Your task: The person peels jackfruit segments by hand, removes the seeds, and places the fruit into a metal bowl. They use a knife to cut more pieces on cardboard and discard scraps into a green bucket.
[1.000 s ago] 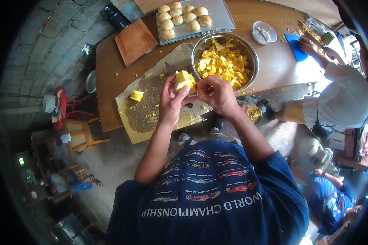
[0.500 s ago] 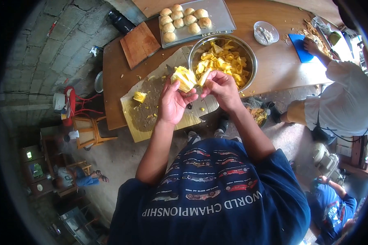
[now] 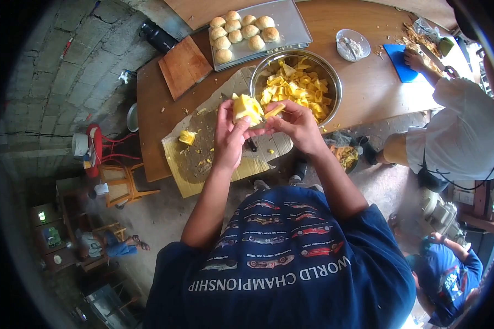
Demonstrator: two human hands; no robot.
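My left hand (image 3: 230, 134) is wrapped round a chunk of yellow fruit (image 3: 246, 108) with pale, ragged sides. My right hand (image 3: 295, 127) pinches a thin yellow piece (image 3: 274, 112) just to the right of the chunk. Behind my hands, a steel bowl (image 3: 339, 88) holds many yellow fruit pieces (image 3: 296, 85). Under my hands lies a stained cardboard sheet (image 3: 189, 174) with scattered yellow bits and a smaller yellow chunk (image 3: 187, 137). Part of a dark knife handle (image 3: 252, 145) shows below my left hand's fingers.
A tray (image 3: 288, 22) of bread rolls, a wooden board (image 3: 185, 67) and a plastic tub (image 3: 352, 45) are on the table (image 3: 362, 82). At right, a person (image 3: 455, 131) works by a blue board (image 3: 400, 63). Another person (image 3: 447, 274) is lower right; a chair (image 3: 123, 183) stands left.
My left hand has turned the chunk, and the thin piece in my right hand now lies more level. The knife handle shows more. The view has shifted slightly.
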